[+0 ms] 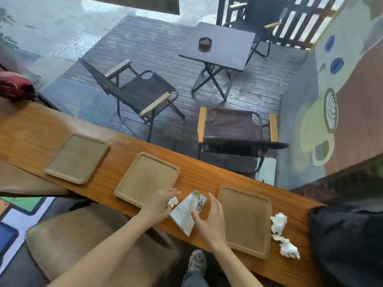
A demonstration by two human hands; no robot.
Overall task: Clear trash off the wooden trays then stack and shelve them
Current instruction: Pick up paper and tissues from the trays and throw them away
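Looking down from the head camera, a long reddish-brown wooden tabletop (207, 179) runs diagonally from upper left to lower right along a window. Three wooden trays lie flat on it in a row, well apart: the left tray (77, 158), the middle tray (147, 179) and the right tray (245, 221). Each is a pale, matt, greyish-tan rectangle with rounded corners and a low raised rim; all three surfaces are bare.

The left hand (158, 205) rests at the near right corner of the middle tray, its grip clenched around a small crumpled white tissue (173, 201) that shows between the fingers. The right hand (211, 219) lies between the middle and right trays, fingers spread and its grip released, with the thumb pressing on a white paper sleeve (187, 212). The sleeve lies flat on the tabletop between the two hands, printed with black line drawings and a green-and-blue patch at its far end.

Two crumpled white tissue wads (283, 237) sit on the tabletop just beside the right tray's right rim, off the tray. A dark bag (344, 243) occupies the tabletop's right end. Beyond the glass stand folding chairs (143, 90) and a small dark table (219, 46) on wet decking.
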